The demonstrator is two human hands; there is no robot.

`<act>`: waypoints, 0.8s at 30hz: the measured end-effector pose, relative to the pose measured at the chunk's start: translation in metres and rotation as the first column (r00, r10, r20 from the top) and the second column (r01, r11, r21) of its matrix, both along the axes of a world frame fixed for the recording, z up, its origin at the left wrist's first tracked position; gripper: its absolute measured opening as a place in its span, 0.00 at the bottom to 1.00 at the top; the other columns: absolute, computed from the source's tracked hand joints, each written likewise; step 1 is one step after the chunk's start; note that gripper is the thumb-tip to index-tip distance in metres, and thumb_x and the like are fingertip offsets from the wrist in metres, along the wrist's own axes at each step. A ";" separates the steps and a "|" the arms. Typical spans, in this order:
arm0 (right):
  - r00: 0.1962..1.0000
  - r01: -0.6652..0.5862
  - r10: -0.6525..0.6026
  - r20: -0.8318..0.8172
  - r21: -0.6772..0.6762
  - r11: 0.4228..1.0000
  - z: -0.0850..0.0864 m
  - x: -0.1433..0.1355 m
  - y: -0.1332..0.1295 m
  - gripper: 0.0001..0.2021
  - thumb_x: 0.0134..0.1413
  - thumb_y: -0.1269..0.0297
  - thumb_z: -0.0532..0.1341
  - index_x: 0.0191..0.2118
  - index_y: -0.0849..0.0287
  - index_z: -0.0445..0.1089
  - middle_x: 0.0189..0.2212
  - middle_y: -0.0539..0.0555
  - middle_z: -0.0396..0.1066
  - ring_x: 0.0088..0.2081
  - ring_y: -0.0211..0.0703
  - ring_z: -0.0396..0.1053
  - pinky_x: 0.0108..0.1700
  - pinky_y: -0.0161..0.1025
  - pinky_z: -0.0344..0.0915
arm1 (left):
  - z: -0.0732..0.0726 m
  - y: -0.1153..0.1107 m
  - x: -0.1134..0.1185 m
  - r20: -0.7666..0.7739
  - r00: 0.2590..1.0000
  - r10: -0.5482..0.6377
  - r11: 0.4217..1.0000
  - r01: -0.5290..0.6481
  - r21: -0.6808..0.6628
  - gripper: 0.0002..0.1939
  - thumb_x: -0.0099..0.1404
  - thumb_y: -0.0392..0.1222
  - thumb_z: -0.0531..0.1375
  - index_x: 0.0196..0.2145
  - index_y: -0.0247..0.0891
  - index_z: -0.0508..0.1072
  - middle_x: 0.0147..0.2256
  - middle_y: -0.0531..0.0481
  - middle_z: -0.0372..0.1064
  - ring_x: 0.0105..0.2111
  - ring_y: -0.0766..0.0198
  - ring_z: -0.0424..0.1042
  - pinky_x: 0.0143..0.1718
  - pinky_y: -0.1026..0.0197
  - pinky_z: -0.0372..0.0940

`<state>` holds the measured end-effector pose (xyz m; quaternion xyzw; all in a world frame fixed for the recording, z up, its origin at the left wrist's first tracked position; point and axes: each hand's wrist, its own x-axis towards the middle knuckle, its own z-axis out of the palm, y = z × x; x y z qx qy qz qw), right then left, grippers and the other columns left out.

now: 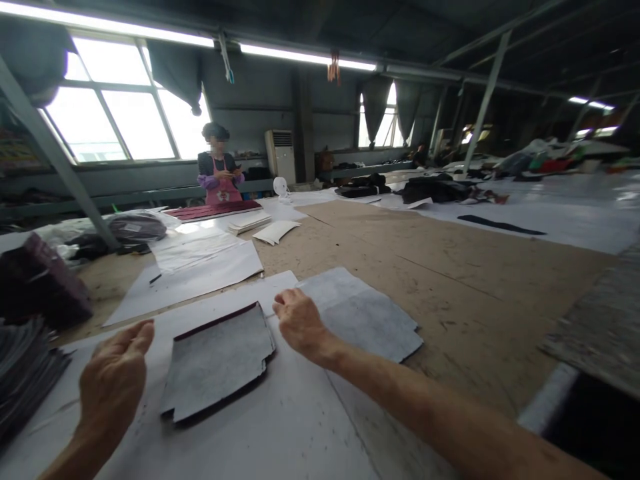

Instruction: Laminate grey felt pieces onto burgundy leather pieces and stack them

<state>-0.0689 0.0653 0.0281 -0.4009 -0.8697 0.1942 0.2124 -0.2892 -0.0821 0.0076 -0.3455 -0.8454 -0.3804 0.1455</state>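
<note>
A stack of grey fabric-like pieces (220,360) with notched corners and a dark edge lies on white paper in front of me. My left hand (113,373) is raised to its left, fingers stretched out, with nothing visible in them. To the right lies another, larger grey sheet (360,313), also with notched corners. My right hand (300,323) is over the left edge of that sheet, its fingers curled in a pinch. What sits between those fingertips, if anything, is hidden.
Dark stacked layers (27,373) and a dark maroon block (45,283) stand at the left. White sheets (200,273) cover part of the brown table (440,273). Across the table a person in a pink apron (220,177) stands near a white fan (281,187). A post (487,103) rises beyond.
</note>
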 end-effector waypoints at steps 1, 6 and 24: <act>1.000 -0.014 0.014 -0.002 0.022 1.000 0.003 0.016 0.001 0.10 0.59 0.62 0.54 0.42 0.61 0.66 0.42 0.54 0.66 0.42 0.41 0.66 0.44 0.44 0.64 | 0.003 -0.007 0.014 -0.014 1.000 -0.013 1.000 0.013 -0.016 0.18 0.61 0.58 0.49 0.40 0.47 0.71 0.39 0.55 0.69 0.32 0.61 0.69 0.34 0.57 0.66; 0.995 0.048 -0.053 0.086 0.061 0.997 -0.005 0.098 0.008 0.08 0.50 0.63 0.62 0.34 0.63 0.68 0.36 0.53 0.68 0.41 0.43 0.64 0.44 0.45 0.61 | -0.002 -0.029 0.087 -0.114 0.894 -0.432 0.902 0.429 -0.054 0.12 0.56 0.54 0.56 0.37 0.52 0.72 0.40 0.54 0.66 0.32 0.61 0.70 0.25 0.64 0.64; 0.980 -0.111 0.083 0.180 0.149 0.983 -0.037 0.118 0.032 0.08 0.57 0.64 0.56 0.33 0.63 0.67 0.34 0.52 0.67 0.40 0.40 0.66 0.45 0.45 0.62 | -0.016 0.049 0.199 0.029 0.568 -0.822 0.548 0.804 -0.229 0.16 0.60 0.33 0.50 0.45 0.39 0.68 0.44 0.46 0.65 0.42 0.60 0.67 0.44 0.60 0.64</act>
